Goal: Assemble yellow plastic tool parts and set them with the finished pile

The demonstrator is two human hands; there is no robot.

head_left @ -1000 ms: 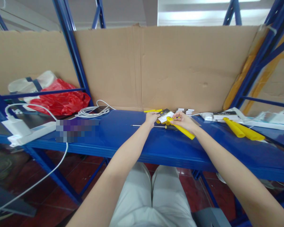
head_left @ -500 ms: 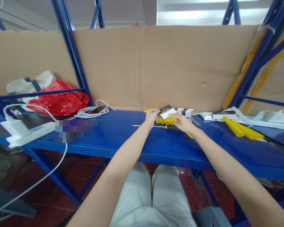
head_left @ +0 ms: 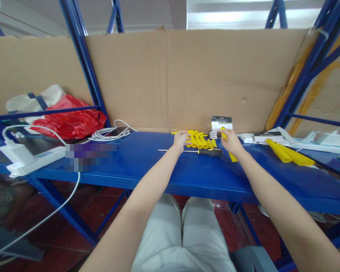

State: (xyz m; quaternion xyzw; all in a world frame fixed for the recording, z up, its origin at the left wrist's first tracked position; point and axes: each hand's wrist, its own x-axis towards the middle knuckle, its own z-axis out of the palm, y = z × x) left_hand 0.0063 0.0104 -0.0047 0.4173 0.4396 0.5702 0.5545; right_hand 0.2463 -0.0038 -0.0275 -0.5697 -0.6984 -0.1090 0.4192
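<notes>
1. Two bare hands at work over the blue worktop (head_left: 141, 166); landmark, the screwdriver (head_left: 211, 152), lying crosswise, handle toward the right-hand end, shaft pointing left.
2. Right hand (head_left: 232, 142): beyond and right of the screwdriver's handle. Fingers curled in around one yellow tube (head_left: 232, 156); grip closed on it, little gap visible.
3. Held tube: passes just right of the screwdriver's butt end, near end toward the wearer, far end poking up past the fingers. Long axis runs mainly away from the wearer, so across the screwdriver's line.
4. Black-and-white card (head_left: 222, 122): on the far side from the screwdriver, straight ahead of the right grip and slightly left; right hand much the nearer. Cannot tell whether the fingertips touch it.
5. Left hand (head_left: 180, 140): just beyond the screwdriver's shaft, at the left end of the row of yellow pieces (head_left: 199, 140). Fingers bent; finger gap hidden, cannot tell if anything is gripped.
6. Row itself: just beyond the screwdriver, pieces slanting away from it.
7. Loose yellow cones (head_left: 280, 152): well right of the screwdriver.
</notes>
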